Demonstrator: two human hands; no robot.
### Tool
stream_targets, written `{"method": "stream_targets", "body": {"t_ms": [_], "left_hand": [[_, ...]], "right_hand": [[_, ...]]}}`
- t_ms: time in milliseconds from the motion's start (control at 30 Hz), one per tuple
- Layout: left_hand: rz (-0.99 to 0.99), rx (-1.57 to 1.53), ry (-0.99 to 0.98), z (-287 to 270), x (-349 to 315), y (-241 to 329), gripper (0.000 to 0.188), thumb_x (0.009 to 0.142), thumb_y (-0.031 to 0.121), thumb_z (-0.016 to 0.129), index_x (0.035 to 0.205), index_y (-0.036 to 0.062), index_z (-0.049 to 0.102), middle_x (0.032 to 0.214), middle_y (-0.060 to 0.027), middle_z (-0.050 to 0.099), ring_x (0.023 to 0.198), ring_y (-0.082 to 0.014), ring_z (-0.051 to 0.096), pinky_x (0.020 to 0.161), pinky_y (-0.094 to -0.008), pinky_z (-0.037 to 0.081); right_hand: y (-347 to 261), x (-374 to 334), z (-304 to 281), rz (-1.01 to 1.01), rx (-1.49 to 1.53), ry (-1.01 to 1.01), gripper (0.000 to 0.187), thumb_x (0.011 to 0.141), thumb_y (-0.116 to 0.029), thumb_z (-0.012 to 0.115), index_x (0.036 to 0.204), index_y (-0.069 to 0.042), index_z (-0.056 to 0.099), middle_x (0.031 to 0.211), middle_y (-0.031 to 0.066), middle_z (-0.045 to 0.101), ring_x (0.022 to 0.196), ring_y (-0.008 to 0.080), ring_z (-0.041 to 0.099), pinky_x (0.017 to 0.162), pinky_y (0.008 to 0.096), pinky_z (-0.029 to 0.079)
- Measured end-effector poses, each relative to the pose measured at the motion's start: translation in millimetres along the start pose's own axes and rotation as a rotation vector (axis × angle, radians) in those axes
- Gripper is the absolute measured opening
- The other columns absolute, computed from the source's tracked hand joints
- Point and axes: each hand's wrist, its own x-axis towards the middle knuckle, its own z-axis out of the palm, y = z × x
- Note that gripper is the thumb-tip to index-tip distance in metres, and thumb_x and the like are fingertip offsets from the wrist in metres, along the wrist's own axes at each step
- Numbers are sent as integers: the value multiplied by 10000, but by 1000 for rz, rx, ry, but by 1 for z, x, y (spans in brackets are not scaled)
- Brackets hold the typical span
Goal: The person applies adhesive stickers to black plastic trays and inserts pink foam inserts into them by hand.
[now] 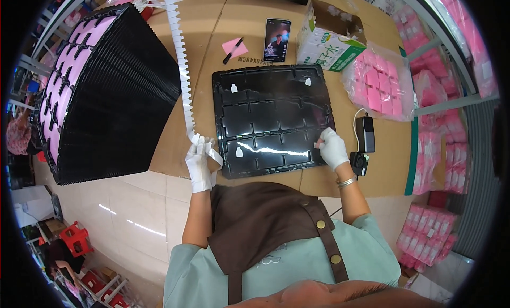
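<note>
A black plastic tray (272,118) with shallow compartments lies on the cardboard-covered table in front of me. White bottle-shaped stickers are on three of its corner areas: far left (234,88), far right (308,82) and near left (239,152). Left of the tray, my gloved left hand (198,163) is closed around a long white sticker strip (183,69), which runs away toward the far edge; its loose end curls by the fingers. My gloved right hand (333,150) bends over the tray's near right corner, fingers pinched together. Whatever sits under those fingertips is hidden.
A tall stack of black trays (119,103) rises at left. Beyond my tray are a phone (277,40), a pen (233,50) on pink paper and an open carton (332,37). Bagged pink pieces (380,82) and a black device with a cable (365,134) lie right.
</note>
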Motion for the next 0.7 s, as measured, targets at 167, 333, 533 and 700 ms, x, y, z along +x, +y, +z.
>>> {"method": "stream_targets", "body": {"t_ms": [167,333,533,700], "left_hand": [[7,14,38,1,-2,7,309,939,147,564,1138,-87,538,1049,-158,630,942,-235,646,875,-321,507],[6,-1,29,-5,4,2,303,939,149,564,1135,-82,546,1050,-149,630,940,-232,648,865,-310,510],[-6,40,46,-2,-1,6,263,934,145,576,1105,-53,598,981,-116,661,897,-190,657,814,-273,509],[10,15,52,-15,6,-5,274,928,151,588,1097,-65,597,980,-121,660,891,-185,654,814,-271,507]], "right_hand": [[34,14,-8,-305,391,-164,175,724,149,487,689,-16,534,701,55,548,672,184,579,641,284,456],[27,107,5,-129,679,113,132,777,92,514,700,-14,525,667,52,566,681,120,593,677,286,497],[-11,183,-3,-74,-72,265,138,784,-115,619,904,-78,676,816,145,683,771,292,663,711,368,508],[6,208,-12,-97,-134,-72,120,757,-185,673,824,-88,692,837,158,680,801,325,657,735,373,506]]}}
